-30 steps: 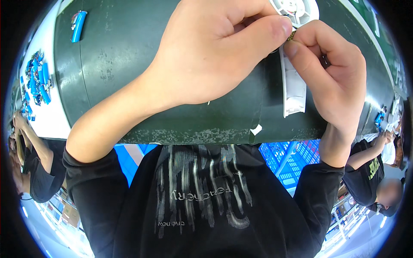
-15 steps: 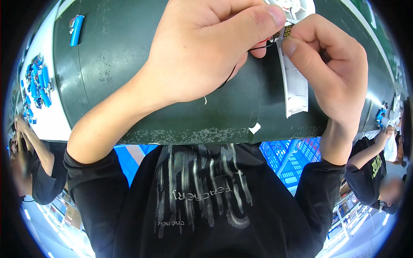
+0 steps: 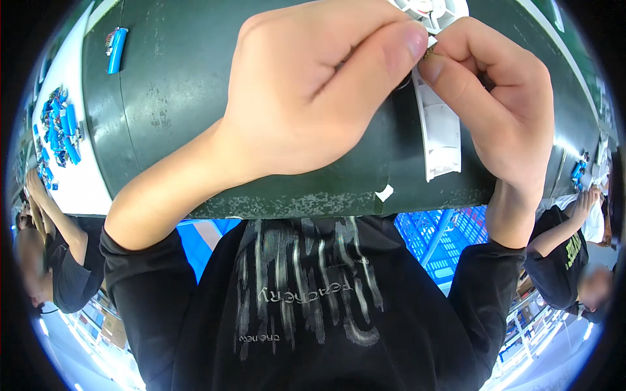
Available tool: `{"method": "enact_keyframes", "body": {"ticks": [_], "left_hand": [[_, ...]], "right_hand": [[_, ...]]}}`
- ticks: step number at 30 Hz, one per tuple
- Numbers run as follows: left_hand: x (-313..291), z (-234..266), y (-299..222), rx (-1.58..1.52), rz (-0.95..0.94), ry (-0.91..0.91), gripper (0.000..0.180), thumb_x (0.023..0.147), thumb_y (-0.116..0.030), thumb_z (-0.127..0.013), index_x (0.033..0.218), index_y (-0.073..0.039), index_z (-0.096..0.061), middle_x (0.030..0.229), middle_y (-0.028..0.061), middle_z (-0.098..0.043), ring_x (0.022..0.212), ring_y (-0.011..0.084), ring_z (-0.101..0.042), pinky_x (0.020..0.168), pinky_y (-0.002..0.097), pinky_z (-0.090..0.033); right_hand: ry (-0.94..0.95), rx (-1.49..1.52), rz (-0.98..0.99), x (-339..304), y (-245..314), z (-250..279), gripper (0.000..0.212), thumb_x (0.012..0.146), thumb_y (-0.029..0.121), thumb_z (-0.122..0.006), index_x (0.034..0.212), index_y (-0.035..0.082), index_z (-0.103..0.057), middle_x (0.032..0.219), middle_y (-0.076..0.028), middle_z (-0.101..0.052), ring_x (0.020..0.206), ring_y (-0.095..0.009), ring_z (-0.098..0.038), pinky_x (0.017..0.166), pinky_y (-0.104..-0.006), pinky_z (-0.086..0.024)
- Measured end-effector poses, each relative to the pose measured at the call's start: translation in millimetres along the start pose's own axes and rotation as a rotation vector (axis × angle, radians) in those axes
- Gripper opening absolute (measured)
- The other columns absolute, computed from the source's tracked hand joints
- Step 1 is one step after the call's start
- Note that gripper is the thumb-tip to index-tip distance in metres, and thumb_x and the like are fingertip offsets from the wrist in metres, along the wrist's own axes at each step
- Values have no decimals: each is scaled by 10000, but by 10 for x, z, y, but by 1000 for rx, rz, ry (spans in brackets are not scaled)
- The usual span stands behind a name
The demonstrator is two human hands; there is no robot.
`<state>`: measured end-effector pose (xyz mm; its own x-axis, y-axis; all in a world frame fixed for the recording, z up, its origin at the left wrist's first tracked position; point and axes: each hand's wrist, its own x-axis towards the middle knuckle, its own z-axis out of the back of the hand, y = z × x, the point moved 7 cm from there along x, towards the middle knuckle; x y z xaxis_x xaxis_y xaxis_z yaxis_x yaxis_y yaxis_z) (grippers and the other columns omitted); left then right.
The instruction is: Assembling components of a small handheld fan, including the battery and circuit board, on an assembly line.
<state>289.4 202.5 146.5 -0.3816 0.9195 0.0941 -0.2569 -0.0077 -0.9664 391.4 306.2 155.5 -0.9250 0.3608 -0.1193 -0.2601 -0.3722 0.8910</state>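
Note:
My left hand [image 3: 313,91] and my right hand [image 3: 492,98] meet over the belt, thumbs and forefingers pinched together. Between their tips is a small circuit board [image 3: 428,52], now seen nearly edge-on with a white part at its top. My right fingers grip it; my left fingertips close at its other side, their hold partly hidden behind the hand. Below and behind lies a white plastic housing [image 3: 443,140], a long open half-shell with a round, ribbed end [image 3: 435,9] partly covered by my hands. A short bit of dark wire shows by my left thumb.
On the dark green belt [image 3: 176,78], a blue battery cell [image 3: 117,51] lies far left. More blue cells [image 3: 65,127] are heaped on a white surface beyond. A white scrap [image 3: 385,193] sits near the front edge. Blue baskets [image 3: 443,241] stand below; people work at both sides.
My left hand has rolled over and now covers the red and black wires. The board has tilted, so its digit face no longer shows. The white housing has shifted slightly left.

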Motion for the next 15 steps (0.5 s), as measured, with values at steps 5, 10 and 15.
{"method": "enact_keyframes", "body": {"ticks": [5, 10, 15], "left_hand": [[-19, 8, -147, 227, -280, -32, 205, 955, -120, -521, 1014, 35, -642, 714, 69, -619, 564, 86, -543, 506, 218, -427], [-91, -14, -204, 331, -471, -22, 244, 941, -81, -487, 1066, 81, -620, 739, 99, -621, 560, 112, -545, 520, 236, -444], [-154, 33, -242, 344, -511, 22, 276, 781, 1, -615, 1039, 96, -613, 856, 201, -654, 648, 267, -658, 554, 309, -536]], "right_hand": [[-28, -118, 108, 6, 95, 15, 37, 835, 10, -606, 840, -26, -613, 671, -3, -569, 584, -50, -475, 526, -207, -337], [-81, -332, 559, -43, 233, -18, 102, 724, 42, -670, 810, -2, -637, 664, -117, -607, 545, -257, -591, 518, -320, -449], [-148, -226, 674, -59, 174, -53, 117, 700, 32, -703, 787, -2, -632, 679, -101, -622, 563, -279, -602, 542, -351, -479]]}}
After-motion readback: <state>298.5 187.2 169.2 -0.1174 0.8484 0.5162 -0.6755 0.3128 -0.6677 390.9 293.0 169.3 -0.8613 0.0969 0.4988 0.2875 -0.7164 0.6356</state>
